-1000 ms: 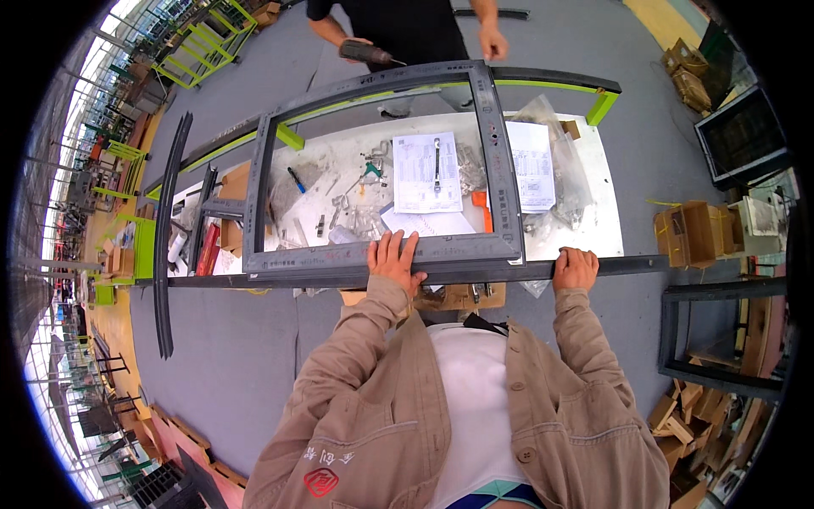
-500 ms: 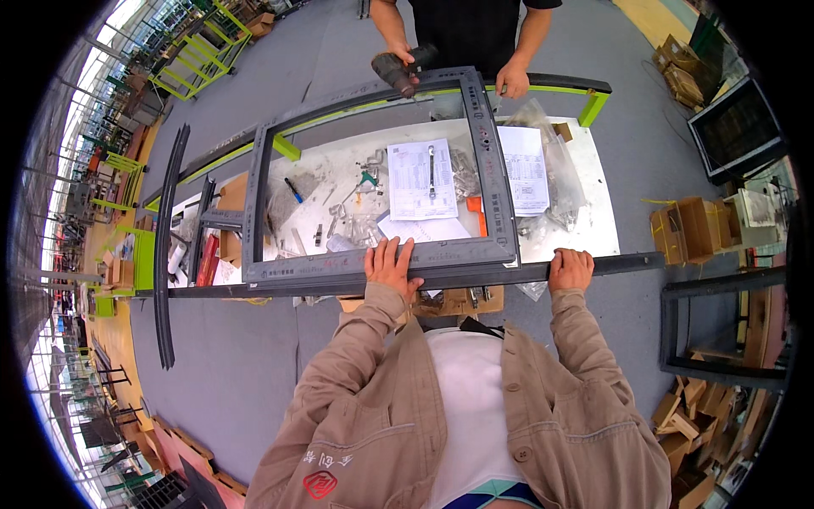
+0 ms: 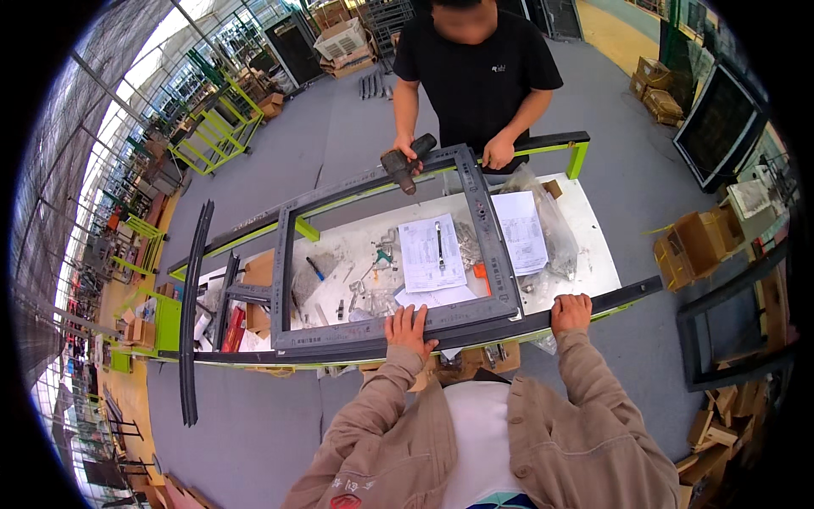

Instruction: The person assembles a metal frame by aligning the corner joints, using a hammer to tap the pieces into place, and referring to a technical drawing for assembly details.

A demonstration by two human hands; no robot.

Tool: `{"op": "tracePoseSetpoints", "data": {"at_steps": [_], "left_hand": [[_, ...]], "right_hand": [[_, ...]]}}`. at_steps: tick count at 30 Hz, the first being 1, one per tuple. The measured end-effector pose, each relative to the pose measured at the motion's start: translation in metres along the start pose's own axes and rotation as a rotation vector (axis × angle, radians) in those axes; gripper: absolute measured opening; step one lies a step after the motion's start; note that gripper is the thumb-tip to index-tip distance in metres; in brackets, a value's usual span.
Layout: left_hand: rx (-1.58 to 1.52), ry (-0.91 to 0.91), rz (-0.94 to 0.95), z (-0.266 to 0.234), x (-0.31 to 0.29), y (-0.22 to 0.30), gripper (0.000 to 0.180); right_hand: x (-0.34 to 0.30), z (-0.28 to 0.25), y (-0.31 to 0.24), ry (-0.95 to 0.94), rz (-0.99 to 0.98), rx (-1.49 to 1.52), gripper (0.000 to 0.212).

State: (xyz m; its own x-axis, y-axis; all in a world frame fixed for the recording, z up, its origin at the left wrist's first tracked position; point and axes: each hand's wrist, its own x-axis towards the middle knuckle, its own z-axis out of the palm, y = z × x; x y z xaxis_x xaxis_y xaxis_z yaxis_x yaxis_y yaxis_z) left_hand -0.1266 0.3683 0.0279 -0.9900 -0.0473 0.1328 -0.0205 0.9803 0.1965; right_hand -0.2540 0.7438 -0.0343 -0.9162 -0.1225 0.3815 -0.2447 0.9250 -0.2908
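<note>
A dark rectangular frame (image 3: 493, 242) lies flat across the bench in front of me. My left hand (image 3: 410, 329) rests on its near side, fingers spread flat and thumb out to the right. To the right, my right hand (image 3: 571, 313) lies over the black rail (image 3: 626, 294) along the bench's near edge, fingers extended and nothing held up in them. Across the bench a person in a black shirt grips a power drill (image 3: 398, 170), its nose tilted down over the frame's far side. That person's other hand (image 3: 498, 153) is by the frame's far right corner.
Inside the frame's opening, the white bench top (image 3: 339, 270) bears printed sheets (image 3: 420, 254), a wrench (image 3: 440, 246), a marker (image 3: 315, 269) and loose metal parts. Long dark strips (image 3: 195, 314) jut past the bench's left end. Cardboard boxes (image 3: 695, 242) stand on the right.
My view has tilted up, so the bench sits lower and more of the other person shows. Both my hands keep their places on the frame and rail. The person still holds the drill.
</note>
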Motion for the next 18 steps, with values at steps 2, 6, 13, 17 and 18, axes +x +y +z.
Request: {"op": "tracePoseSetpoints", "data": {"at_steps": [2, 6, 13, 17, 18], "left_hand": [[-0.007, 0.017, 0.017, 0.001, 0.002, 0.001, 0.090], [-0.013, 0.009, -0.031, 0.010, -0.009, -0.004, 0.091], [-0.014, -0.061, -0.021, -0.001, -0.001, 0.000, 0.090], [-0.042, -0.093, 0.034, -0.007, -0.001, -0.014, 0.088], [-0.063, -0.104, 0.047, -0.007, -0.006, -0.019, 0.087]], "right_hand": [[0.000, 0.000, 0.003, -0.006, 0.030, -0.001, 0.014], [0.032, -0.003, -0.022, -0.371, 0.268, 0.077, 0.043], [0.078, -0.011, -0.131, -0.327, -0.154, 0.176, 0.052], [0.086, -0.012, -0.156, -0.328, -0.108, 0.190, 0.050], [0.084, -0.012, -0.161, -0.275, -0.099, 0.238, 0.050]]}}
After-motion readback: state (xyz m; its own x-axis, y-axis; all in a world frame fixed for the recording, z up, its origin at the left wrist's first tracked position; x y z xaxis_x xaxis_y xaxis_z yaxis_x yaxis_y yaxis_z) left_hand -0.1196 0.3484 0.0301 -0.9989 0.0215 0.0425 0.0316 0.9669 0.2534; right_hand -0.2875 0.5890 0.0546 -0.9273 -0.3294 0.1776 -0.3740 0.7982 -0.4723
